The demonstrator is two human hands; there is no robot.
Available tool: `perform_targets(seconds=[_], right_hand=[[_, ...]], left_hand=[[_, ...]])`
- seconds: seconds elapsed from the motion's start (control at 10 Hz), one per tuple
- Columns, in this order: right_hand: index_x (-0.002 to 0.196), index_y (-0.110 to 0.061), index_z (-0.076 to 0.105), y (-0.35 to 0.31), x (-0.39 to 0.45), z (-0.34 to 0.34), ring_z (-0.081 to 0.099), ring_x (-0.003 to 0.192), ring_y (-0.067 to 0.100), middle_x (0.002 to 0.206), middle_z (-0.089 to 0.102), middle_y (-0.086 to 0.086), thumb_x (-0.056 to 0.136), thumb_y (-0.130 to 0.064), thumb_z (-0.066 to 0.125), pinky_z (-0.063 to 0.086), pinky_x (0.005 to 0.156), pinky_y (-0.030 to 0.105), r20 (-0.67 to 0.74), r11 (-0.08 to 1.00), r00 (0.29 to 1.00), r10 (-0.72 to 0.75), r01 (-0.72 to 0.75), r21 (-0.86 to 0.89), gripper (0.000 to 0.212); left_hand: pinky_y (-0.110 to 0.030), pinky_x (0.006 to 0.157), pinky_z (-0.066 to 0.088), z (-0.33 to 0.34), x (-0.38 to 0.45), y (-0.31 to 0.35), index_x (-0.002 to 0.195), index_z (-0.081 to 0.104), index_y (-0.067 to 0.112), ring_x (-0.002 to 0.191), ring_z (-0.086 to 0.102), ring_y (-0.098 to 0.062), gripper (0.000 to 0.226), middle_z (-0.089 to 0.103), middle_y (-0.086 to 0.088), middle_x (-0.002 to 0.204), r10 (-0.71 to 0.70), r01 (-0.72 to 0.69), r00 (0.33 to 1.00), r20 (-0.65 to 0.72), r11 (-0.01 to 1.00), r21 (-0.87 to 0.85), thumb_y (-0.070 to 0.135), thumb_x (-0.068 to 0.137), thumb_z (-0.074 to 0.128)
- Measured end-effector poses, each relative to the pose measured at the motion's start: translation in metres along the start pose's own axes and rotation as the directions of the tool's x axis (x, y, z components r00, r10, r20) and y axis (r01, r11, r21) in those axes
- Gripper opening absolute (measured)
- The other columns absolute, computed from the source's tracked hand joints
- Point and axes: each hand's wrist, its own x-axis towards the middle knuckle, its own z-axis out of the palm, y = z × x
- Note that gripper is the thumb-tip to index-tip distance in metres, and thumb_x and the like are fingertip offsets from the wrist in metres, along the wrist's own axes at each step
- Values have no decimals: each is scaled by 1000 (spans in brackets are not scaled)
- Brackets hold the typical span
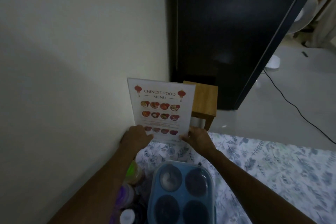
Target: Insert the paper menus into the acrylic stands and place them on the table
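A clear acrylic stand (161,85) stands upright at the far end of the table (272,165), against the wall. Inside it is a paper menu (160,109) headed "Chinese Food Menu" with rows of dish pictures. My left hand (136,137) grips the stand's lower left corner. My right hand (197,137) holds its lower right edge. The stand's base is partly hidden behind my hands, so I cannot tell whether it rests on the floral tablecloth.
A blue tray with round hollows (181,192) lies near me on the table. Jars with green, purple and white lids (127,192) crowd the left edge by the wall. Beyond the table stand a wooden stool (205,100) and a dark door (227,32). A cable (298,111) crosses the floor.
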Motion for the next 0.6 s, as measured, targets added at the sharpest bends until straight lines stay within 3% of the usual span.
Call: perform_targets(seconds=[0.1, 0.3, 0.5, 0.6], right_hand=[[124, -17, 62, 1, 2, -2, 64, 109, 15, 127, 67, 5, 87, -27, 72, 43, 66, 7, 50, 1000, 999, 18, -19, 15, 39], [124, -20, 61, 12, 3, 6, 62, 93, 9, 123, 69, 3, 82, -30, 76, 45, 65, 12, 88, 993, 989, 116, -117, 8, 45], [116, -19, 62, 17, -8, 1, 61, 94, 9, 116, 69, 0, 75, -31, 82, 42, 67, 11, 50, 987, 985, 163, -162, -11, 47], [113, -22, 63, 19, -21, -13, 63, 93, 9, 112, 69, -3, 70, -36, 85, 44, 67, 14, 8, 986, 986, 168, -168, 18, 50]], left_hand=[[-41, 95, 54, -1, -1, -1, 129, 58, 7, 112, 63, -32, 65, 63, -17, 127, 7, -7, 1000, -6, 1000, 15, 55, 86, 61], [-40, 94, 53, -6, -3, -1, 128, 59, 7, 112, 63, -31, 66, 63, -17, 127, 31, -29, 999, -14, 997, 74, 57, 86, 60], [-42, 93, 54, -8, -13, 1, 127, 59, 8, 109, 64, -30, 64, 64, -16, 125, 33, -32, 999, -16, 996, 88, 58, 86, 59], [-36, 87, 53, -14, -30, 14, 127, 61, 10, 104, 65, -27, 56, 67, -11, 119, 56, -52, 996, -67, 996, 68, 51, 88, 61]])
